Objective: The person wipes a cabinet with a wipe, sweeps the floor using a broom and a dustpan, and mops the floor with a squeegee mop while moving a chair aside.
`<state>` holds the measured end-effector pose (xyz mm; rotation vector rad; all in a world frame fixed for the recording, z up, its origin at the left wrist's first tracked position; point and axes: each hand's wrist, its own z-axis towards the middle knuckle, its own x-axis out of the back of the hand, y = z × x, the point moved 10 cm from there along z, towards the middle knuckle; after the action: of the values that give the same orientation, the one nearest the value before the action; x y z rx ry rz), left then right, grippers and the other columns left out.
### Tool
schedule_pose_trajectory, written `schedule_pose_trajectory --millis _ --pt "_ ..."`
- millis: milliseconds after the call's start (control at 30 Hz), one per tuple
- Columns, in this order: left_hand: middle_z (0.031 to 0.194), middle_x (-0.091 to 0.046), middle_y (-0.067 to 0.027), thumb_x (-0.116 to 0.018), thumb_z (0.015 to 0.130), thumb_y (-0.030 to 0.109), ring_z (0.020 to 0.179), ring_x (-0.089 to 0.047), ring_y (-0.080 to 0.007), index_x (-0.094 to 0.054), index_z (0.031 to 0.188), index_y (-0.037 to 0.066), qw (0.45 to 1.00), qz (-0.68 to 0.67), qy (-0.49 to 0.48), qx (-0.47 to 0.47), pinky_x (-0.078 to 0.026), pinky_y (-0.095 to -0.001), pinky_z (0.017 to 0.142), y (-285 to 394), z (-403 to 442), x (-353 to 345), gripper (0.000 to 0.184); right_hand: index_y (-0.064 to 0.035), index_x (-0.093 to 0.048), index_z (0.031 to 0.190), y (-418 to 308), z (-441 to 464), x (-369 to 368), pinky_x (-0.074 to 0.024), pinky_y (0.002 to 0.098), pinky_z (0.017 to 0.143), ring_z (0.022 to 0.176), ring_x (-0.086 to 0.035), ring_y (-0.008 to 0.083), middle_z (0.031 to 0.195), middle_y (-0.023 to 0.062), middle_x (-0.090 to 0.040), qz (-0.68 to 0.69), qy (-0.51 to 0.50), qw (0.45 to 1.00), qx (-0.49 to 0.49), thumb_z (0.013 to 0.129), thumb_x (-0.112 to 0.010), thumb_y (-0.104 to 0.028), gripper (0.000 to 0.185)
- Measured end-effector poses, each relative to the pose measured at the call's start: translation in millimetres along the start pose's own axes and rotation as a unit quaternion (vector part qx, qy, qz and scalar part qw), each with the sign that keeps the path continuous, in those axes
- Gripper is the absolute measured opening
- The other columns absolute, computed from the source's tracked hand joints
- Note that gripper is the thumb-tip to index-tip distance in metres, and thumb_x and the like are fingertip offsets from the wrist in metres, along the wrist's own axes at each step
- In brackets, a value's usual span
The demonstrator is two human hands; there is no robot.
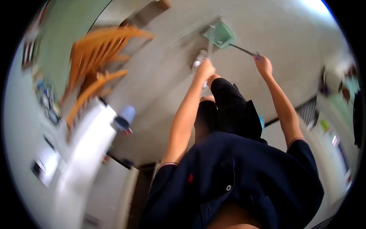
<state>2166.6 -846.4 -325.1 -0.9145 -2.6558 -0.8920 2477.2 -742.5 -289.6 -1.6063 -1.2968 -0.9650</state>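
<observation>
Near the top of the view a green dustpan (222, 35) rests on the grey floor. Its thin dark handle runs to the right, where my right hand (263, 65) is closed around the end. My left hand (206, 70) is wrapped round a pale stick (211, 42), which reaches up to a dark, blurred broom head (218, 19) at the left edge of the dustpan. A white shoe (199, 61) shows just beyond my left hand. Both arms are stretched out in front of my body.
Orange wooden chairs (95, 45) stand at the left beside a white table edge (82, 152). A blue bin (127, 113) is on the floor near that table. Blurred shelves with items (331, 133) line the right side.
</observation>
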Motion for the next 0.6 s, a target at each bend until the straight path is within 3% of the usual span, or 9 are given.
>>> schedule_pose_trajectory --millis 67,133,200,267,333,400,467,533,600 --pt "0.072 -0.066 -0.0185 -0.056 0.07 0.017 0.066 -0.067 -0.0274 -0.067 0.08 -0.001 0.998 0.054 0.006 -0.029 -0.049 -0.0335 0.061 -20.7 -24.4 -26.5 0.023 0.0012 -0.059 0.065 17.2 -11.7 -10.9 -0.0457 0.0447 0.056 0.061 -0.06 0.0362 0.068 0.0198 -0.061 0.022 -0.035 0.998 0.04 0.082 -0.058 -0.048 0.052" --pt "0.063 -0.065 -0.0161 -0.058 0.068 0.016 0.057 -0.065 -0.0249 -0.066 0.069 0.001 0.998 0.011 0.049 -0.049 -0.047 -0.0399 0.054 -66.9 -49.1 -64.4 0.017 -0.0058 -0.05 0.06 45.5 -35.2 -58.4 -0.0337 0.0301 0.041 0.045 -0.041 0.0105 0.054 0.0018 -0.047 0.188 -0.28 0.94 -0.058 0.083 -0.057 -0.053 0.053" --pt "0.071 -0.063 -0.0172 -0.057 0.08 0.017 0.052 -0.06 -0.027 -0.058 0.092 0.0 0.985 -0.164 0.022 -0.053 -0.047 -0.0393 0.046 -80.4 -156.8 -67.2 0.02 -0.0076 -0.062 0.069 86.7 -25.4 -100.0 -0.0291 0.0262 0.036 0.038 -0.036 0.0097 0.047 -0.0034 -0.04 0.255 -0.246 0.935 0.006 0.082 -0.06 -0.049 0.044" --pt "0.086 -0.063 -0.0186 -0.052 0.086 0.021 0.054 -0.06 -0.0253 -0.054 0.105 0.003 0.953 -0.298 0.063 -0.006 -0.048 -0.0352 0.047 -115.6 -245.1 -89.7 0.026 -0.001 -0.066 0.072 52.8 -45.4 -70.1 -0.0317 0.0278 0.035 0.037 -0.039 0.0107 0.045 0.0009 -0.045 0.156 -0.162 0.973 0.059 0.082 -0.06 -0.047 0.047" --pt "0.087 -0.062 -0.0192 -0.048 0.086 0.02 0.056 -0.061 -0.0256 -0.051 0.113 0.005 0.925 -0.364 0.107 0.023 -0.049 -0.0348 0.048 -148.0 -290.6 -118.7 0.031 -0.0007 -0.067 0.07 13.1 -80.6 -68.5 -0.0344 0.0283 0.037 0.039 -0.043 0.011 0.047 0.0017 -0.049 0.16 -0.21 0.963 0.052 0.082 -0.06 -0.045 0.046" --pt "0.087 -0.062 -0.0192 -0.047 0.084 0.019 0.057 -0.061 -0.0274 -0.05 0.113 0.005 0.863 -0.47 0.183 0.036 -0.049 -0.0372 0.048 -168.3 -320.6 -153.4 0.032 -0.0015 -0.067 0.071 12.0 -73.9 -86.2 -0.0396 0.0301 0.042 0.044 -0.05 0.0129 0.05 0.0033 -0.054 0.157 -0.166 0.97 0.079 0.082 -0.059 -0.046 0.046" --pt "0.086 -0.062 -0.0194 -0.048 0.081 0.018 0.063 -0.062 -0.0311 -0.05 0.111 0.004 0.819 -0.495 0.259 0.129 -0.05 -0.0425 0.055 -210.8 -324.4 -184.5 0.033 -0.0024 -0.068 0.076 -41.1 -110.7 -61.9 -0.0434 0.0323 0.047 0.049 -0.055 0.0154 0.053 0.0056 -0.058 -0.038 -0.17 0.975 0.138 0.085 -0.054 -0.044 0.044" --pt "0.09 -0.062 -0.0212 -0.049 0.079 0.021 0.074 -0.063 -0.0351 -0.052 0.107 0.001 0.79 -0.527 0.277 0.147 -0.05 -0.0453 0.064 -233.3 -334.2 -182.8 0.034 -0.0025 -0.067 0.085 -82.1 -101.0 -78.1 -0.0447 0.0327 0.048 0.051 -0.057 0.0162 0.054 0.0065 -0.058 0.005 -0.164 0.932 0.325 0.088 -0.051 -0.041 0.042" --pt "0.094 -0.062 -0.0236 -0.048 0.081 0.024 0.082 -0.062 -0.0383 -0.054 0.105 0.0 0.716 -0.604 0.289 0.2 -0.049 -0.0462 0.071 -255.6 -325.0 -211.3 0.035 -0.0023 -0.066 0.085 -137.1 -94.1 -82.0 -0.0437 0.0322 0.046 0.049 -0.056 0.0157 0.052 0.0061 -0.057 -0.032 -0.188 0.896 0.401 0.088 -0.051 -0.041 0.041"
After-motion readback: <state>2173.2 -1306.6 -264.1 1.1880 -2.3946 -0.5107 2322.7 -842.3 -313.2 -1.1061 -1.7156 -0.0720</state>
